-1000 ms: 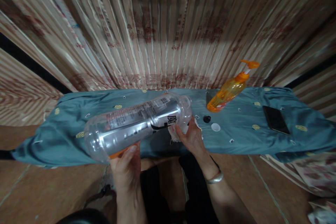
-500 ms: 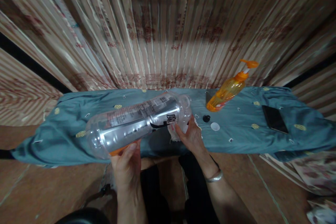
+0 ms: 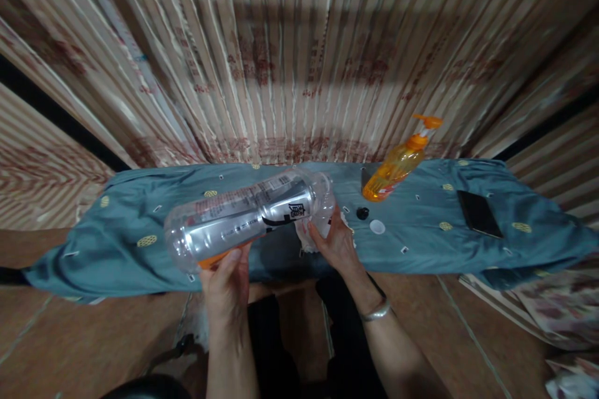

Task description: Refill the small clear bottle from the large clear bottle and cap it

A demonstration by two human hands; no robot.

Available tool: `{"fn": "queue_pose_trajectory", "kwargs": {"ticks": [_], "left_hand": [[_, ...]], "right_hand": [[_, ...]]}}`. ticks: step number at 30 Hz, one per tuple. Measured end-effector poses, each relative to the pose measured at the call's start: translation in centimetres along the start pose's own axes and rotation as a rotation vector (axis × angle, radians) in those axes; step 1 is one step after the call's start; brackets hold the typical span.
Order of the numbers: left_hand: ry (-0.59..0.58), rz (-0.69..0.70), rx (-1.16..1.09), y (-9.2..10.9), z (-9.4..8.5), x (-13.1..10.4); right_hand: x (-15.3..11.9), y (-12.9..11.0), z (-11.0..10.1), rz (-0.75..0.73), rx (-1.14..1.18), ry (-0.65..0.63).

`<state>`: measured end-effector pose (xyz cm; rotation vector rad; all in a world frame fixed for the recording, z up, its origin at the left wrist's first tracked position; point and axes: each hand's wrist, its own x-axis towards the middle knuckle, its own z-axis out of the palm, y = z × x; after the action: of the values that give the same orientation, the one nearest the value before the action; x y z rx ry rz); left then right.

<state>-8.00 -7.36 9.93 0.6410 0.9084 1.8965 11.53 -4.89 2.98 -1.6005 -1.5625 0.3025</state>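
A large clear plastic bottle [image 3: 248, 221] with a silver label is held tilted above the cloth, its base to the left and its neck to the right. My left hand [image 3: 229, 271] is closed around its lower side near the base, thumb on top by an orange strip. At the shoulder end, my right hand [image 3: 336, 242] grips the bottle, with its fingertips partly hidden behind it. A crumpled white tissue or cloth [image 3: 306, 238] shows beneath the bottle beside my right hand; whether the hand touches it, I cannot tell.
On the blue-green cloth [image 3: 116, 255] stand an orange pump bottle [image 3: 393, 173], a small black cap [image 3: 362, 213] and a white disc [image 3: 377, 226]. A dark flat device [image 3: 480, 214] lies at the right. Behind hangs a striped curtain [image 3: 299, 43].
Both hands still hold the bottle, which has turned slightly and shifted a little. The things at the right sit slightly farther left in view.
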Motion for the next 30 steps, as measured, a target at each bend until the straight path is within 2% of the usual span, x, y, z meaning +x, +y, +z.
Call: {"fn": "queue_pose_trajectory", "kwargs": {"ticks": [9, 15, 18, 22, 26, 30], "left_hand": [[0.028, 0.014, -0.098, 0.0, 0.6, -0.1], [0.042, -0.016, -0.09, -0.2, 0.2, 0.1], [0.038, -0.022, -0.078, -0.3, 0.2, 0.2], [0.034, -0.028, -0.092, -0.3, 0.5, 0.2], [0.033, -0.037, -0.088, 0.0, 0.6, 0.1], [0.08, -0.041, -0.056, 0.0, 0.4, 0.0]], "right_hand": [[-0.2, -0.2, -0.2, 0.044, 0.043, 0.001], [0.1, -1.4, -2.7, -0.018, 0.252, 0.069], [1.5, -2.4, -4.4, -0.057, 0.36, 0.082], [5.6, -3.6, -5.7, -0.063, 0.487, 0.119], [9.0, -4.1, -5.6, -0.049, 0.633, 0.06], [8.8, -3.5, -4.4, 0.03, 0.753, 0.042]]}}
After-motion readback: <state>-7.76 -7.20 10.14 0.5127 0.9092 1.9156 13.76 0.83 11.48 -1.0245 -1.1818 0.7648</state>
